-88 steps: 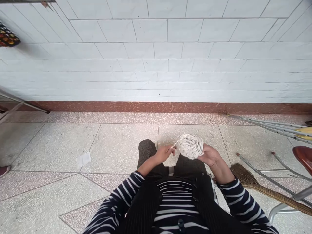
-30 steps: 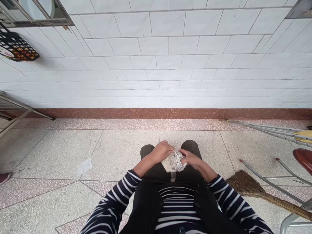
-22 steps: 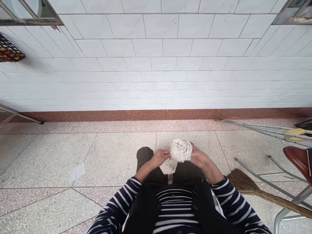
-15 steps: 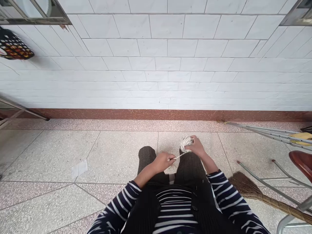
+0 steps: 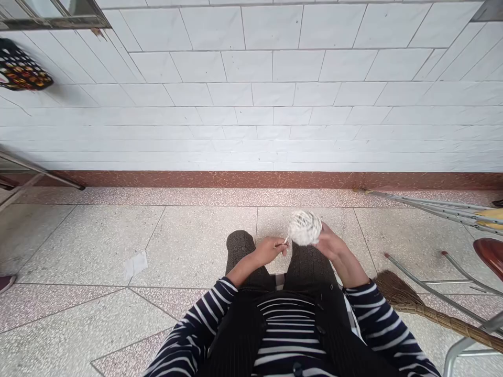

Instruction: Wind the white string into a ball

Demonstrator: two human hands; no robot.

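A roundish ball of white yarn (image 5: 304, 228), somewhat blurred, is over my right knee. My right hand (image 5: 334, 248) holds it from the right side, with some fingertips hidden behind it. At the ball's left, my left hand (image 5: 271, 250) pinches a short strand of the yarn (image 5: 286, 240) between thumb and fingers. The strand runs up to the ball. Both hands are above my lap, in front of my dark trousers (image 5: 239, 248).
White tiled wall (image 5: 259, 94) stands ahead above a speckled floor (image 5: 196, 235). To the right are a straw broom (image 5: 401, 298), metal chair legs (image 5: 416, 277) and metal crutches (image 5: 428, 204). A paper scrap (image 5: 135, 265) lies left; a shoe (image 5: 6, 283) shows at the left edge.
The yarn ball has turned and shifted slightly, with my right hand now at its right side. My left hand has come closer to the ball, and the visible strand is shorter. The view has tilted down slightly.
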